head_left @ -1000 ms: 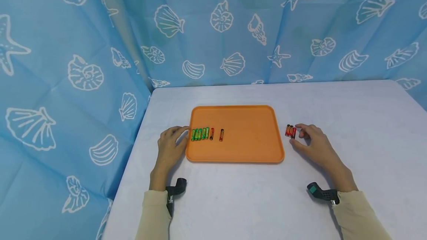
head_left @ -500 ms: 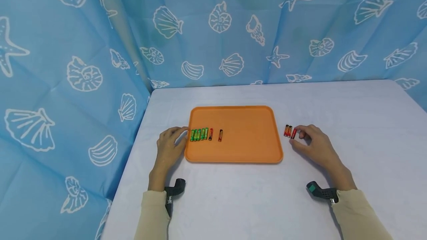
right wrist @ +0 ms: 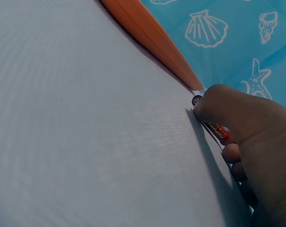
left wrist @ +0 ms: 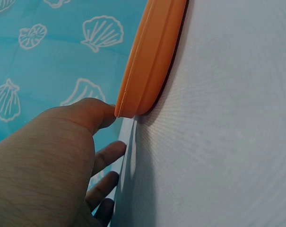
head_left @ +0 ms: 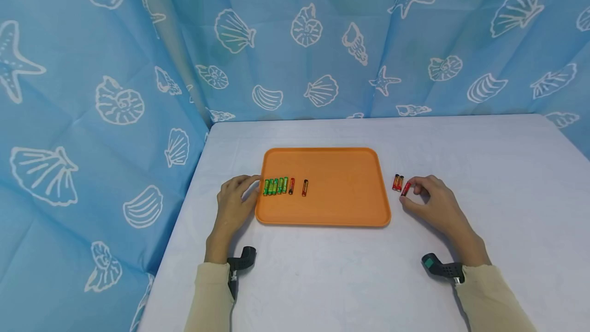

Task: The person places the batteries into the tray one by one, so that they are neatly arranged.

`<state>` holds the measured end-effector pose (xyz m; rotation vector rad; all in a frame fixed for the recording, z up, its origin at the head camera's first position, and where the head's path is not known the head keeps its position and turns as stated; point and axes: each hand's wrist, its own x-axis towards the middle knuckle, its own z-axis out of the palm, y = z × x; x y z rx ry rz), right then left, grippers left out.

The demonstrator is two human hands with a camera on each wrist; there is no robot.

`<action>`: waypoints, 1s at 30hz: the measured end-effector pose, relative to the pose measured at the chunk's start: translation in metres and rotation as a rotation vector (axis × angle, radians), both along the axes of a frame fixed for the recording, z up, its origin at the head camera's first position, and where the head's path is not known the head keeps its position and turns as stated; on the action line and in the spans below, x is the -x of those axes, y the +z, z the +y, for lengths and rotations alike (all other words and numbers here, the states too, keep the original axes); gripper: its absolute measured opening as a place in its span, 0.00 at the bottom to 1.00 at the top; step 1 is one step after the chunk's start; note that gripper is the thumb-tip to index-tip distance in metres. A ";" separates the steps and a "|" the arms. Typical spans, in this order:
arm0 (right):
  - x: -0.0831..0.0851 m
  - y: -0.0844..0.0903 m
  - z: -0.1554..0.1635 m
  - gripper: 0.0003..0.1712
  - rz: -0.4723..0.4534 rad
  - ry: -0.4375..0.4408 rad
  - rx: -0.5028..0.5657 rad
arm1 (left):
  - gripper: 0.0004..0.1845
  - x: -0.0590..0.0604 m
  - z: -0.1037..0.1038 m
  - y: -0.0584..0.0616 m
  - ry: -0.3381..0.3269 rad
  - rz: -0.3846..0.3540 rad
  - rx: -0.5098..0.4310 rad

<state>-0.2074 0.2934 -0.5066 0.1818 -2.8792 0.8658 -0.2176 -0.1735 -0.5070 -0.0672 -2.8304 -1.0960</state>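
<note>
My right hand (head_left: 432, 204) pinches a red battery (head_left: 406, 189) by its two ends, between thumb and index finger, just right of two more red-and-black batteries (head_left: 398, 182) on the cloth. In the right wrist view the battery's label (right wrist: 217, 130) shows beneath the hand, low over the cloth. My left hand (head_left: 234, 203) rests its thumb and index fingertips against the left rim of an orange tray (head_left: 343, 183), its other fingers loose. On the tray a row of several green batteries (head_left: 275, 186) stands at the left, followed by a red battery (head_left: 291, 186) and, after a gap, another red-and-black battery (head_left: 305, 187).
A white cloth (head_left: 322, 275) covers the table. Blue curtains (head_left: 276, 40) with white shell prints hang behind and along the left side. A black wrist camera (head_left: 244, 259) sits on the left wrist, another black camera (head_left: 438, 265) on the right.
My right hand has drawn one red battery away from the other two, slightly to the right and nearer, tilting it. The left hand has stayed at the tray's rim.
</note>
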 end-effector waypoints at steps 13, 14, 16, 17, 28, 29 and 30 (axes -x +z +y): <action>-0.006 0.005 -0.021 0.26 0.164 0.060 0.078 | 0.20 0.000 0.000 -0.002 0.001 -0.003 -0.002; -0.006 0.005 -0.025 0.26 0.167 0.072 0.080 | 0.20 0.000 0.000 -0.001 -0.001 -0.001 -0.002; -0.006 0.006 -0.032 0.25 0.169 0.100 0.080 | 0.20 0.001 0.000 -0.001 -0.001 -0.003 0.002; -0.006 0.007 -0.036 0.25 0.171 0.115 0.079 | 0.20 0.001 0.000 0.000 -0.001 -0.005 0.003; 0.000 0.010 -0.082 0.26 0.150 0.278 0.129 | 0.20 0.002 -0.001 0.000 -0.012 0.007 0.004; 0.001 0.010 -0.086 0.26 0.140 0.286 0.126 | 0.20 0.002 -0.001 -0.001 -0.010 0.010 0.004; 0.002 0.009 -0.090 0.26 0.130 0.298 0.126 | 0.20 0.002 -0.002 -0.001 -0.007 0.011 0.003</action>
